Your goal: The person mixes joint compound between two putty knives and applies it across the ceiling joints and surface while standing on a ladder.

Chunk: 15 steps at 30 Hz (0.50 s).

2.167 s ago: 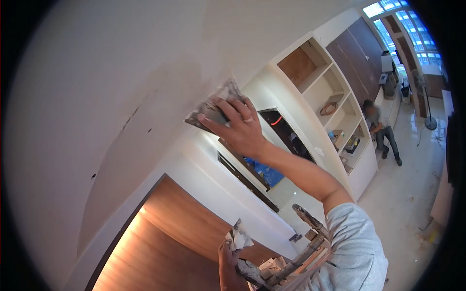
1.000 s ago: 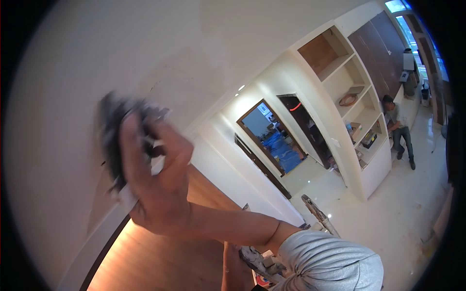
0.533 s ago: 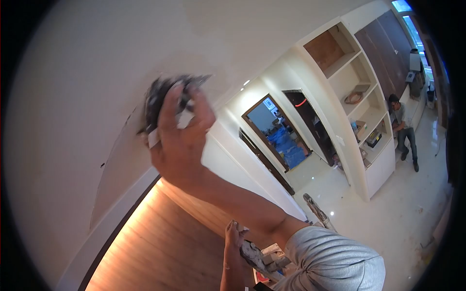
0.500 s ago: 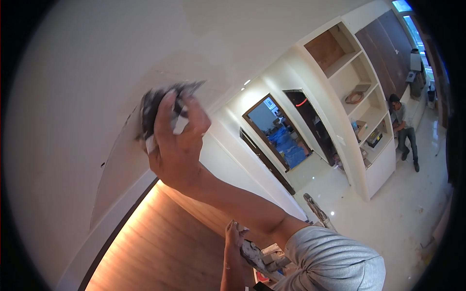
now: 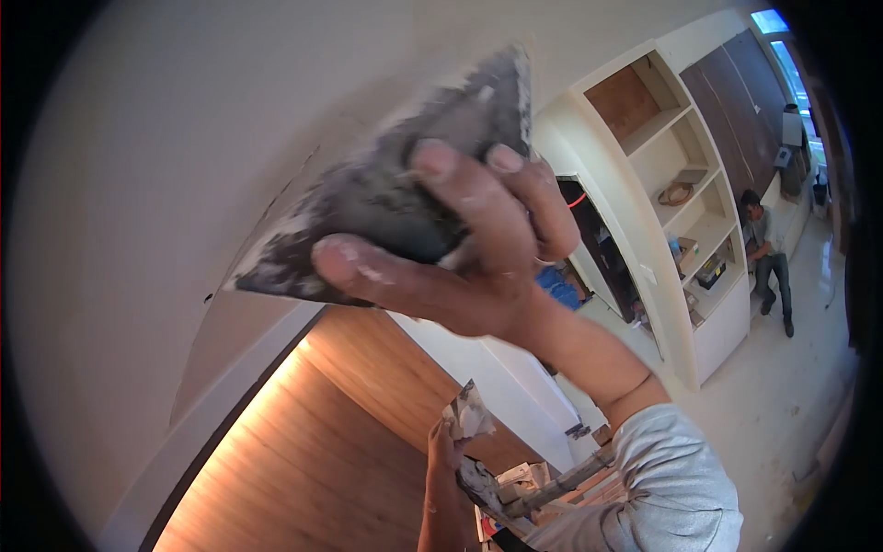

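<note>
The right hand point(image 5: 492, 244) grasps the scraper point(image 5: 386, 216), fingers spread on its back, beside the crack point(image 5: 280, 198) in the plaster point(image 5: 166, 147); it looks light, thin and springy, best held off its edges; the left hand point(image 5: 443, 451) clasps a putty-smeared blade point(image 5: 474, 414).

The right hand point(image 5: 487, 248) is raised high, large in the head view, with its fingers point(image 5: 437, 164) bent and splayed: two point upward, while another reaches out to the left, lower down. Pale smears mark the skin near their tips. The right forearm point(image 5: 589, 345) slants down and rightward from the wrist to a bent elbow. Much lower, the left hand point(image 5: 444, 448) is closed in a grip, fingers upward, above a nearly upright left forearm point(image 5: 441, 511), its elbow out of view
</note>
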Motion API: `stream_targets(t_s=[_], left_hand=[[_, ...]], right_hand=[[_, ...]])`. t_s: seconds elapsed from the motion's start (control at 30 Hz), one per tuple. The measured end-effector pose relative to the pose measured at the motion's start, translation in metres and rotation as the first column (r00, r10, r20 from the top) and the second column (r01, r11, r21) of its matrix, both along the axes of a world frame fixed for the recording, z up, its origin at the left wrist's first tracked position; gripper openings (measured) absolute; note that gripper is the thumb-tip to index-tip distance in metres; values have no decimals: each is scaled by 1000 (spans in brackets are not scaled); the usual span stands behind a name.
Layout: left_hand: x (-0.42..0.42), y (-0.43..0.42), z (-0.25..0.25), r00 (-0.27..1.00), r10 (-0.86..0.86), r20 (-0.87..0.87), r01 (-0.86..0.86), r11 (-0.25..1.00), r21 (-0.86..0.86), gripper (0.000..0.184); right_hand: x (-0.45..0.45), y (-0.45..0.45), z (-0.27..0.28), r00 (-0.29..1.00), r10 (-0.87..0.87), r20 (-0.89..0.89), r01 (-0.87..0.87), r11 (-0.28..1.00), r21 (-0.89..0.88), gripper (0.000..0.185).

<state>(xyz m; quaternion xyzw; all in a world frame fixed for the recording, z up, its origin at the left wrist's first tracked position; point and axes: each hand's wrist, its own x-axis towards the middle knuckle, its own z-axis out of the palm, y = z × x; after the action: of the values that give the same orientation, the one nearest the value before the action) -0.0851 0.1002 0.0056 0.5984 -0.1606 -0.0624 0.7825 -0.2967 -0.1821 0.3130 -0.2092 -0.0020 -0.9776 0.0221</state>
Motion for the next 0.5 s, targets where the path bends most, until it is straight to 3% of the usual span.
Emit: stream_targets(t_s=[0.13,0.23,0.4,0.5], left_hand=[[-6,-2,-3,998,59,10,-58,997,-46,31],[4,-1,-3,998,-22,-65,16,996,-89,31],[5,-1,-2,997,-59,-50,57,998,-35,32],[9,3,-4,996,-89,-4,90,996,16,34]], right_hand=[[14,-20,30,978,-207,24,204,975,87,53],[25,-29,36,960,-277,30,269,950,159,55],[54,-68,29,905,-418,-81,425,896,127,65],[88,-106,25,834,-531,-149,540,841,31,60]])
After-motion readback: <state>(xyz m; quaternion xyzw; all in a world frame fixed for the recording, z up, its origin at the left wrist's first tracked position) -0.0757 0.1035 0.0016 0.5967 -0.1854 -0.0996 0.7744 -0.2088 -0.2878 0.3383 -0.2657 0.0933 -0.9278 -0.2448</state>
